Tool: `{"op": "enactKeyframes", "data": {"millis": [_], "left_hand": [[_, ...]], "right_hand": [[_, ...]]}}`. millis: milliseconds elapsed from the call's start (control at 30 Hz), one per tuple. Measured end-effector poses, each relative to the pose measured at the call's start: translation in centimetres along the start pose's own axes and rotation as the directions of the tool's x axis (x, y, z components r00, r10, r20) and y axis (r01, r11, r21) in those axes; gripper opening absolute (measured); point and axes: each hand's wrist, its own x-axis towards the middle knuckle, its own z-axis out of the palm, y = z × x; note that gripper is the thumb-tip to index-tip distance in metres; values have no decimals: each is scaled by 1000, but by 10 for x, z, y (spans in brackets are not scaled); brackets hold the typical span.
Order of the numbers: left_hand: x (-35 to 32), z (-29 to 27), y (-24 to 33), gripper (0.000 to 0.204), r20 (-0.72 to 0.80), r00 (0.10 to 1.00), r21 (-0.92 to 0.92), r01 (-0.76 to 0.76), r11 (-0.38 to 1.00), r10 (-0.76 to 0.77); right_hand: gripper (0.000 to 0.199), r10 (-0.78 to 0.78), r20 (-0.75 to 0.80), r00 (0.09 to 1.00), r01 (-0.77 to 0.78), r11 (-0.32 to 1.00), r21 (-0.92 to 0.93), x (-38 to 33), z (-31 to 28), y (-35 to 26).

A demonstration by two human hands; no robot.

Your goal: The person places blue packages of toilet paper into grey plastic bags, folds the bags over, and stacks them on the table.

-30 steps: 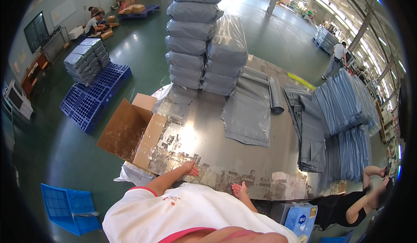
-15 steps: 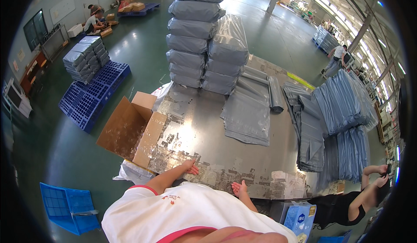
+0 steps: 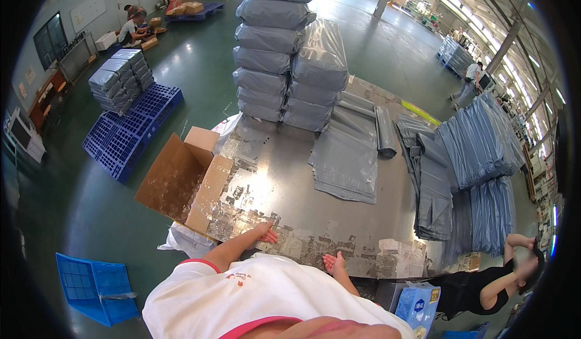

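Bench (image 3: 363, 218) edge lying under both hands; left hand (image 3: 265, 235) resting flat and open, gripping nothing; right hand (image 3: 334, 263) likewise spread, empty, well short of grey mailer bags (image 3: 348, 157); probably best leaning forward steadily, keeping palms planted.

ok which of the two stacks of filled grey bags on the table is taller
The left stack, nearer the open cardboard box: it rises well above the shorter stack touching its right side.
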Motion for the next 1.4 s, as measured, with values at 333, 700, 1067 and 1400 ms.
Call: {"op": "enactKeyframes", "data": {"millis": [333,700,1067,1400], "left_hand": [[-4,1,4,64,10,1000,10,-12,1000,11],[-9,0,8,65,11,1000,53,22,998,-23],[-6,-9,0,65,38,999,-52,-22,998,24],[-7,-7,2,64,14,1000,33,24,999,-25]], "right_hand": [[69,9,41,999,-8,1000,-1,9,-11,8],[67,-21,74,997,21,1000,-7,-4,2,2],[32,-601,79,796,203,142,-969,-22,-19,-38],[30,-862,-331,384,-683,-24,-730,-189,-270,-117]]}}
